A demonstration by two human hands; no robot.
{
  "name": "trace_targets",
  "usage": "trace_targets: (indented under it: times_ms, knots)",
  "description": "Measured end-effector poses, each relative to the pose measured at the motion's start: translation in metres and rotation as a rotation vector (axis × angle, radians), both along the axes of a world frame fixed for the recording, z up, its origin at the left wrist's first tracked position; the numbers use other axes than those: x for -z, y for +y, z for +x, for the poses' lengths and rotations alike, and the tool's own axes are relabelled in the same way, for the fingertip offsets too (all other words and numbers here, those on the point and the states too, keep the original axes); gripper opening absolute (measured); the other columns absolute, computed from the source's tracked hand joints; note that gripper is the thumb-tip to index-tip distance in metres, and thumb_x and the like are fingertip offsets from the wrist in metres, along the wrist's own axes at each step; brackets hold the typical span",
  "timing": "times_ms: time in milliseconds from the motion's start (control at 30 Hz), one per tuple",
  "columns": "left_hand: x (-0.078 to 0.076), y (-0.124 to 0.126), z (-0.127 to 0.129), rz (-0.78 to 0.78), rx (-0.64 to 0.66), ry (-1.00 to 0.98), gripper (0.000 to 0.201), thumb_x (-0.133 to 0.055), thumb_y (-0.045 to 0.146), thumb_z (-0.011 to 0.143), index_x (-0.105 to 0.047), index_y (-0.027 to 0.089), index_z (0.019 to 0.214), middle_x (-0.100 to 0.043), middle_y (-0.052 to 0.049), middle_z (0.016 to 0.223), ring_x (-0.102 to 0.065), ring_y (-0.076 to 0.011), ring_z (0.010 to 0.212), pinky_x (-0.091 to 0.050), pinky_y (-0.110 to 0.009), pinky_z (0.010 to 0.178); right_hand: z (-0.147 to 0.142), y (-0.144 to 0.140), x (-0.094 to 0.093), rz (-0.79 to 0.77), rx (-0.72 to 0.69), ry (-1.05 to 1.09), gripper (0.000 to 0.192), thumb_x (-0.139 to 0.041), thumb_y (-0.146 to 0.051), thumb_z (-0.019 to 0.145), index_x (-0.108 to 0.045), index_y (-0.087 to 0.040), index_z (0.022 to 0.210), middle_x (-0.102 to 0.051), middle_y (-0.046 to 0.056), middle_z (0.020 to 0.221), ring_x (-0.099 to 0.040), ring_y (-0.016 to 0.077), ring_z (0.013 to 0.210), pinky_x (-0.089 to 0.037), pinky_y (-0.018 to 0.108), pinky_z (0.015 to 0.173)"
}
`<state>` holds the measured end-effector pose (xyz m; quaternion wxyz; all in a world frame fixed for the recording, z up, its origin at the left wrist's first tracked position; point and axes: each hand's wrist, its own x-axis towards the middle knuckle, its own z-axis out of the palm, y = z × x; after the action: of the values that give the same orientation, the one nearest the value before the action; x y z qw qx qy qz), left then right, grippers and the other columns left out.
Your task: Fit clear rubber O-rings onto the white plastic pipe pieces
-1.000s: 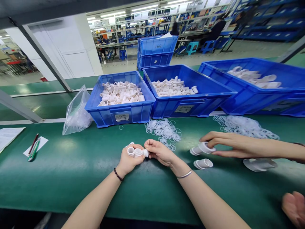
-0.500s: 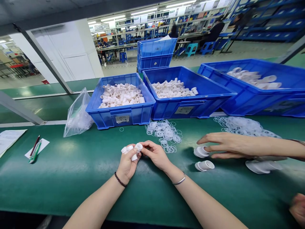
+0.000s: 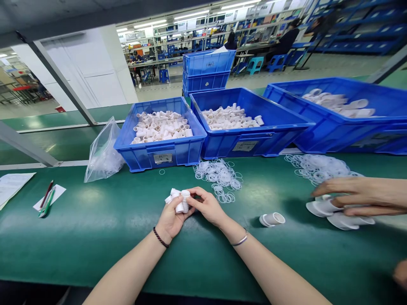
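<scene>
Several short white plastic pipe fittings (image 3: pixel 178 206) are bunched in my left hand (image 3: pixel 171 220), its fingers wrapped around them. My right hand (image 3: pixel 206 207) pinches one white fitting (image 3: pixel 185 194) at the right side of the bunch, thumb and fingers closed on it. Just beyond my right hand lies a pile of thin clear rings (image 3: pixel 219 174) on the green table (image 3: pixel 127 250). Whether a ring sits on the pinched fitting is too small to tell.
Blue bins of white fittings (image 3: pixel 160 152) line the back. A clear bag (image 3: pixel 104 154) stands left, near pens (image 3: pixel 47 199). At right, a co-worker's hand (image 3: pixel 365 192) is on white flanged fittings (image 3: pixel 345 221); a single fitting (image 3: pixel 272 219) lies nearer me, with more rings (image 3: pixel 318 166) behind.
The fittings in my hands have tilted, the pinched one now more upright. The co-worker's hand has moved right with one fitting, setting it beside another.
</scene>
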<state>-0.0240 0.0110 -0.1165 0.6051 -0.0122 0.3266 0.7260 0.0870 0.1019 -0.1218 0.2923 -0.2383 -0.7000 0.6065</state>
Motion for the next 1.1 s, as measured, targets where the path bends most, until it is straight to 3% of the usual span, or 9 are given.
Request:
trace_targets:
  times_ms: [167,367,567,667,900,1000,1100]
  knots:
    - [-0.001,-0.001,0.002,0.005,-0.003,0.083,0.032,-0.079,0.020,0.065,-0.061,0.015,0.091,-0.066,-0.003,0.085,-0.063,-0.0136,0.072,-0.055,-0.028,0.068,0.002,-0.003,-0.002,0.302,0.089,-0.040,0.024,-0.059,-0.040,0.088,-0.069,-0.021,0.098,-0.063,0.005,0.089,-0.061,0.0165,0.078,-0.052,0.030,0.070]
    - [-0.005,-0.001,0.000,-0.037,0.017,0.278,0.045,-0.080,0.027,0.062,-0.058,0.018,0.100,-0.067,-0.003,0.086,-0.064,-0.0170,0.068,-0.056,-0.034,0.063,0.006,-0.005,-0.008,0.700,0.203,-0.117,0.021,-0.053,-0.034,0.093,-0.070,-0.024,0.096,-0.064,0.005,0.082,-0.060,0.0188,0.079,-0.050,0.033,0.072]
    - [-0.008,0.002,0.003,-0.085,-0.073,0.328,0.045,-0.082,0.025,0.055,-0.059,0.015,0.093,-0.066,-0.002,0.079,-0.062,-0.0161,0.064,-0.053,-0.030,0.057,0.009,-0.012,-0.009,0.967,0.343,-0.209,0.019,-0.054,-0.031,0.093,-0.071,-0.022,0.092,-0.067,0.005,0.077,-0.057,0.0182,0.072,-0.045,0.032,0.065]
    - [-0.011,0.003,0.005,-0.127,-0.093,0.352,0.046,-0.083,0.025,0.053,-0.059,0.015,0.091,-0.066,-0.001,0.077,-0.062,-0.0160,0.064,-0.052,-0.029,0.058,0.009,-0.014,-0.008,0.949,0.349,-0.189,0.017,-0.055,-0.028,0.092,-0.071,-0.023,0.092,-0.067,0.005,0.077,-0.058,0.0183,0.073,-0.045,0.032,0.065]
    - [0.000,0.002,0.003,-0.147,-0.162,0.547,0.039,-0.081,0.026,0.055,-0.061,0.015,0.086,-0.065,-0.001,0.076,-0.060,-0.0137,0.065,-0.048,-0.025,0.060,0.006,-0.012,-0.010,0.692,0.225,-0.039,0.014,-0.052,-0.025,0.093,-0.067,-0.024,0.092,-0.064,0.005,0.085,-0.060,0.0190,0.083,-0.051,0.034,0.075]
    - [0.005,0.001,0.003,-0.141,-0.159,0.676,0.033,-0.079,0.026,0.060,-0.063,0.014,0.086,-0.066,-0.002,0.078,-0.060,-0.0129,0.067,-0.047,-0.024,0.062,0.005,-0.012,-0.011,0.645,0.164,-0.013,0.016,-0.049,-0.023,0.093,-0.065,-0.024,0.095,-0.060,0.006,0.086,-0.059,0.0186,0.082,-0.052,0.034,0.074]
    - [0.004,0.001,0.003,-0.104,-0.138,0.682,0.031,-0.078,0.026,0.063,-0.062,0.014,0.087,-0.065,-0.002,0.080,-0.059,-0.0121,0.066,-0.046,-0.023,0.062,0.006,-0.011,-0.014,0.629,0.155,0.010,0.015,-0.049,-0.022,0.092,-0.062,-0.023,0.099,-0.058,0.006,0.088,-0.058,0.0184,0.083,-0.052,0.034,0.073]
